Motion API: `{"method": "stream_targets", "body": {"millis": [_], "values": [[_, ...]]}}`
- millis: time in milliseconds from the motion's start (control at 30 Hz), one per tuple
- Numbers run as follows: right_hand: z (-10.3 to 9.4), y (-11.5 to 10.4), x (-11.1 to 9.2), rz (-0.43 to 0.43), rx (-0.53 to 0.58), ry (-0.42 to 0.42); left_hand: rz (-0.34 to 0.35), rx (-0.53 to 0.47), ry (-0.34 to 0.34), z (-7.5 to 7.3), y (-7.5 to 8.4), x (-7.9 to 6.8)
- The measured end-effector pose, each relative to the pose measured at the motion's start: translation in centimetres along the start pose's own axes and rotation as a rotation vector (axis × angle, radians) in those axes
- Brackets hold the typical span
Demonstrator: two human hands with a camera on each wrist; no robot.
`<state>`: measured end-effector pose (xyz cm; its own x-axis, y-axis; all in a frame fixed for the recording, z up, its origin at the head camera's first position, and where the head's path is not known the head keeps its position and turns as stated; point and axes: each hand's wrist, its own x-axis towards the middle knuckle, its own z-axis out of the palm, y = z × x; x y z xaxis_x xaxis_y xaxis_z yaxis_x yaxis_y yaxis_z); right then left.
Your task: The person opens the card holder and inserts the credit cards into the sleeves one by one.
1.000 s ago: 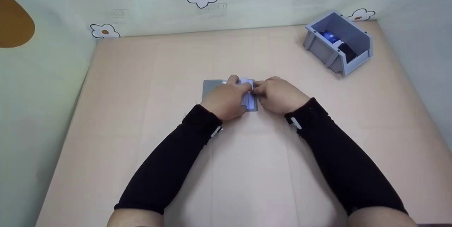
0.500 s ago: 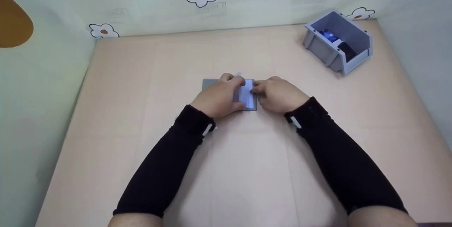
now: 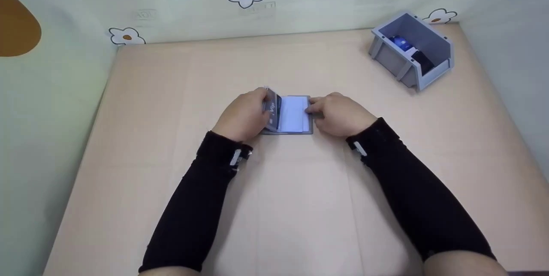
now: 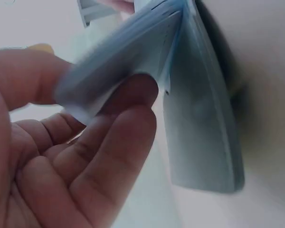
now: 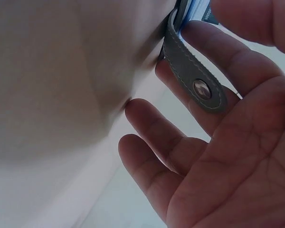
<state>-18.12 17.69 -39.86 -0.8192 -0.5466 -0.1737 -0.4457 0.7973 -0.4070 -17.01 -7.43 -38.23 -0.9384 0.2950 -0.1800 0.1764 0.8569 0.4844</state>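
Observation:
A grey card holder (image 3: 296,113) lies spread on the table in front of me, with clear sleeve pages inside. My left hand (image 3: 242,115) pinches a bundle of these sleeve pages (image 4: 128,57) between thumb and fingers, lifted at an angle above the left cover (image 4: 199,142). A dark card with white lettering (image 3: 272,110) shows in the raised bundle, and a pale page lies flat on the right half. At the right edge, my right hand (image 3: 341,115) holds the cover with its fingertips. The strap (image 5: 187,71) with a metal snap hangs beside those fingers.
At the back right of the table (image 3: 300,207) stands a grey open-front bin (image 3: 392,63) holding a blue item (image 3: 402,43) and a black item (image 3: 422,62). A flower-patterned sheet (image 3: 184,5) walls off the back and sides.
My left hand has moved left, turning the bundle of sleeve pages over from the right half and baring the pale page there. The right hand stays at the right edge.

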Motion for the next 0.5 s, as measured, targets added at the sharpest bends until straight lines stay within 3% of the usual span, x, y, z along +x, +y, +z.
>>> {"method": "stream_targets", "body": {"millis": [333, 500], "values": [[0.0, 0.1, 0.0, 0.020, 0.008, -0.011, -0.072, 0.023, -0.002, -0.2, -1.0, 0.1], [-1.0, 0.7, -0.2, 0.082, 0.079, 0.059, -0.087, 0.086, 0.007, 0.3, -1.7, 0.1]]}}
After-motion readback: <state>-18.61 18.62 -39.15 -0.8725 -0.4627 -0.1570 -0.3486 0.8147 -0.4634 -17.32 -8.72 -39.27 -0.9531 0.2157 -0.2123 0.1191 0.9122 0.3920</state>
